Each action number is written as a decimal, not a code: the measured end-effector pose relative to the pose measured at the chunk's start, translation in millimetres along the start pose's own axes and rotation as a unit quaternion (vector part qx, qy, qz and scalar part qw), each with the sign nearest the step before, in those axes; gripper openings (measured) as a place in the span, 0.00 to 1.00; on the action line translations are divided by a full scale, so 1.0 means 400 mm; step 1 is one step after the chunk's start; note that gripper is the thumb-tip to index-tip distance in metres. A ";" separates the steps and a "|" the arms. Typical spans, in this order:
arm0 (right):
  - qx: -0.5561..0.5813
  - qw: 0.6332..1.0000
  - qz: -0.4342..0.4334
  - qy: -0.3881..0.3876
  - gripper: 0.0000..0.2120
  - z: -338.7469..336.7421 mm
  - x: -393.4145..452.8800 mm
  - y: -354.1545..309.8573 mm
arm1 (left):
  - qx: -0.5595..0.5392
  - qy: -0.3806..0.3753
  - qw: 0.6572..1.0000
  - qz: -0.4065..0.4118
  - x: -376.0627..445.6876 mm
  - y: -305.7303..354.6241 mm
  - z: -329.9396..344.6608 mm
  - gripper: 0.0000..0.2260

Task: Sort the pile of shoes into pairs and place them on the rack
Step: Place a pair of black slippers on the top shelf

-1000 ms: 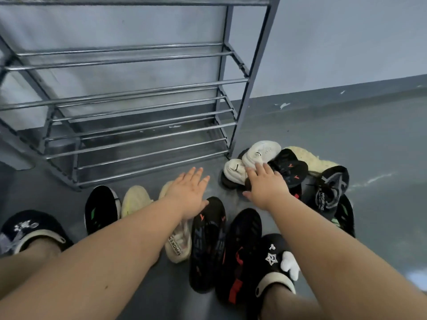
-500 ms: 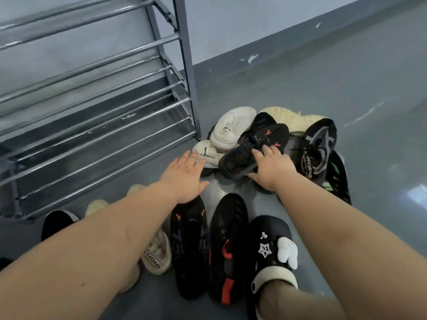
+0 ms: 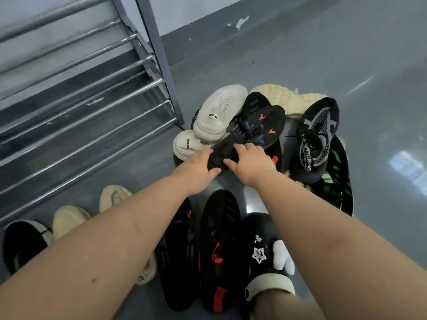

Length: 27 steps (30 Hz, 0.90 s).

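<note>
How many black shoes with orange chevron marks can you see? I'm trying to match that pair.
2: one atop the pile, gripped at its heel by both the left hand and right hand; one on the floor under the left forearm. Others may be buried.

Grey floor [image 3: 300,65] carries the shoe pile [image 3: 265,125], a row of shoes [image 3: 217,248], and the metal rack [image 3: 92,107].

home entryway | metal shoe rack [image 3: 87,93] | shoes on grey floor [image 3: 323,54]
</note>
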State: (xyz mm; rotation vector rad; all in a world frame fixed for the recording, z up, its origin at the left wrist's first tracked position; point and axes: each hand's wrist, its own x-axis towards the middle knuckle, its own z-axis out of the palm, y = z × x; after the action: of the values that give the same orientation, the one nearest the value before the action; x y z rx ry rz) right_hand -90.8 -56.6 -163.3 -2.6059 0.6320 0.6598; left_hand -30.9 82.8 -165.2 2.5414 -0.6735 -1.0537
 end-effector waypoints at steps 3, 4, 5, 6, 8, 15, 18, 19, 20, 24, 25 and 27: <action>0.122 0.991 0.058 0.013 0.22 -0.022 0.026 -0.014 | -0.045 0.010 0.999 0.000 0.015 -0.002 0.006 0.22; 0.151 0.986 0.069 0.014 0.19 -0.026 0.035 -0.021 | -0.048 0.006 0.999 0.005 0.016 -0.004 0.011 0.22; 0.172 0.982 0.076 0.014 0.15 -0.027 0.043 -0.026 | -0.057 0.005 0.998 0.008 0.016 -0.006 0.017 0.21; 0.196 0.977 0.084 0.014 0.12 -0.026 0.050 -0.028 | -0.072 0.007 0.997 0.008 0.016 -0.007 0.023 0.21; 0.271 0.957 0.098 0.018 0.11 -0.025 0.056 -0.033 | -0.112 0.019 0.994 0.001 0.018 -0.009 0.032 0.20; 0.510 0.854 0.094 0.044 0.08 -0.033 -0.007 -0.049 | -0.222 0.056 0.973 -0.006 -0.006 0.022 0.023 0.24; 0.519 0.850 0.072 0.059 0.09 -0.039 -0.049 -0.057 | -0.218 0.084 0.972 -0.002 -0.040 0.027 0.018 0.23; 0.516 0.852 0.064 0.061 0.08 -0.043 -0.068 -0.064 | -0.217 0.095 0.972 -0.005 -0.055 0.028 0.015 0.21; 0.512 0.855 0.056 0.060 0.08 -0.046 -0.086 -0.071 | -0.214 0.106 0.971 -0.006 -0.070 0.029 0.010 0.18; 0.468 0.882 0.029 0.043 0.08 -0.096 -0.150 -0.125 | -0.213 0.182 0.960 -0.013 -0.146 0.034 -0.034 0.09; 0.457 0.888 0.021 0.042 0.09 -0.119 -0.165 -0.142 | -0.217 0.195 0.956 -0.012 -0.167 0.034 -0.049 0.09; 0.431 0.902 0.003 0.034 0.11 -0.177 -0.201 -0.178 | -0.235 0.208 0.950 0.001 -0.211 0.034 -0.085 0.08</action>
State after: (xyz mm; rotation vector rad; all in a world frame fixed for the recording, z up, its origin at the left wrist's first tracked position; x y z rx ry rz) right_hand -93.5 -3.5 -46.3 -1.7930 0.7384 0.1976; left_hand -62.8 119.6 -87.2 2.2269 -0.2661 -0.5557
